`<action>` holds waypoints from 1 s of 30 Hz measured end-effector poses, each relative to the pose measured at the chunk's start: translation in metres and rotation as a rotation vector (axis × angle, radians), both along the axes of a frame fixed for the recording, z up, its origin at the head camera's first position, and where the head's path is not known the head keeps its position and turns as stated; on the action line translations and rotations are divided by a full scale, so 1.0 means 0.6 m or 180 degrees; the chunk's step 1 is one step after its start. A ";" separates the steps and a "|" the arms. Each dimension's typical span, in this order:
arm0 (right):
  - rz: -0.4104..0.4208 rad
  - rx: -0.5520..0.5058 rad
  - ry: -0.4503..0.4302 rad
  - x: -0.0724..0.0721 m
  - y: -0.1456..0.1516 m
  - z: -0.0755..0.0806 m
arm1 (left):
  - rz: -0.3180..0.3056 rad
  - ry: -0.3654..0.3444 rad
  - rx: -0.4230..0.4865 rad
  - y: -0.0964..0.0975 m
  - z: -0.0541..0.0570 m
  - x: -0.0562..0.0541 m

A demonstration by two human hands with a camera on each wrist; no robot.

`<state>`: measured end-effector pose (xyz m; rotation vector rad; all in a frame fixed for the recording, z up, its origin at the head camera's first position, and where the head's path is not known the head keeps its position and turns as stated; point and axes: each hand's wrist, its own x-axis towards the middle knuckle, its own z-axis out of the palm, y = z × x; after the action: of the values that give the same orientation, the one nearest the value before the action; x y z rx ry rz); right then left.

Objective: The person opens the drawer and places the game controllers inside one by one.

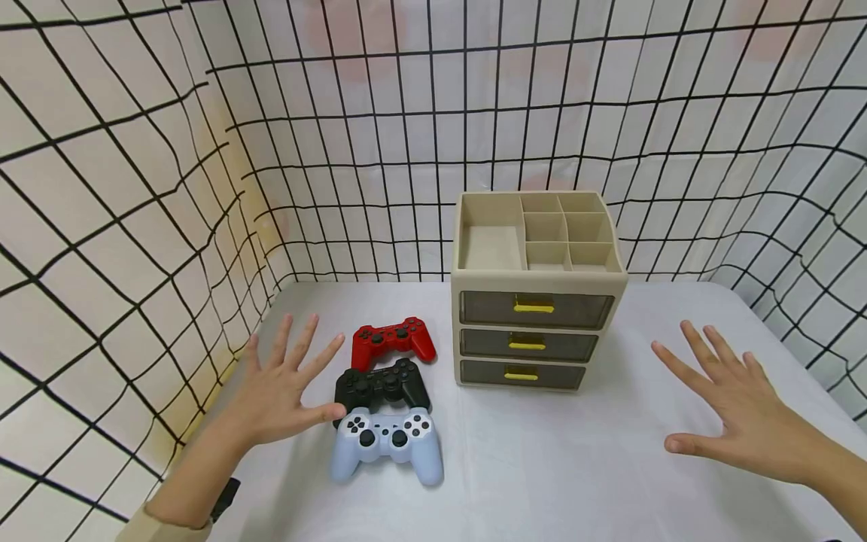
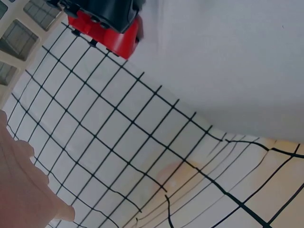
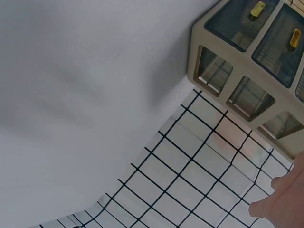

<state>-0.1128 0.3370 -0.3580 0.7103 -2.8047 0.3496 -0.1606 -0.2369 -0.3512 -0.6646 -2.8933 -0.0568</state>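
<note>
My left hand (image 1: 274, 395) is spread with straight fingers, just left of three game controllers, and holds nothing. Its thumb overlaps the edge of the black controller (image 1: 386, 385) in the head view; whether they touch I cannot tell. Behind the black one lies a red controller (image 1: 393, 340), and in front a light blue controller (image 1: 387, 444). On the right, my right hand (image 1: 738, 414) is also spread, holding nothing. A beige desk organizer (image 1: 539, 282) stands between the hands, with three dark drawers with yellow handles, all closed. Part of each hand shows at the edge of its wrist view.
White cloth covers the table (image 1: 515, 459). Black wire grid (image 1: 366, 150) with pale sheeting behind it walls the back and both sides. The organizer's top has several small compartments (image 1: 565, 229) beside one larger one.
</note>
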 end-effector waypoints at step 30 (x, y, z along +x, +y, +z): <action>-0.0376 -0.2178 0.0713 -0.084 -0.097 0.017 | -0.1058 0.0349 0.1450 0.140 -0.013 -0.006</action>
<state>-0.1632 0.2786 -0.3477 0.3879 -2.2712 1.0577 -0.1645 -0.1527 -0.3589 -1.0010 -2.4996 -0.6732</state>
